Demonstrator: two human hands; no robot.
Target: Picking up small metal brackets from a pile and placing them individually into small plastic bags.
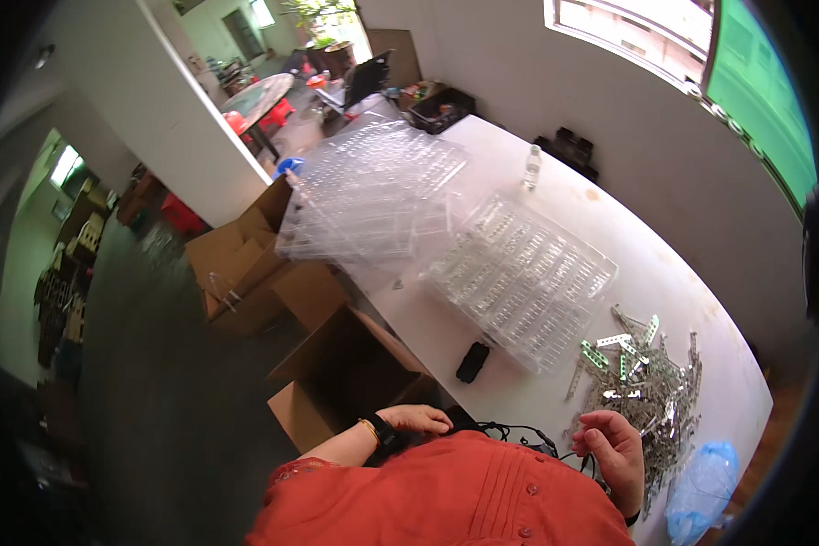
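My left hand (pixel 416 419), with a black watch (pixel 384 435) on its wrist, lies close to my body by the table's near edge. Its fingers stretch loosely forward, and I see nothing held in them. My right hand (pixel 614 452) is raised beside a heap of thin metal strips (pixel 655 400), its fingers loosely bent and the thumb apart, with nothing visible between them. Some strips on the heap look pale green. Beyond the hands, clear plastic trays (pixel 528 282) with rows of small compartments lie on the white table (pixel 642 246).
More clear trays (pixel 364 191) are piled at the far left. A small black object (pixel 472 362), black cables (pixel 528 439), a clear bottle (pixel 531 167) and a blue plastic bag (pixel 703 491) are on the table. Open cardboard boxes (pixel 314 391) stand along its left side.
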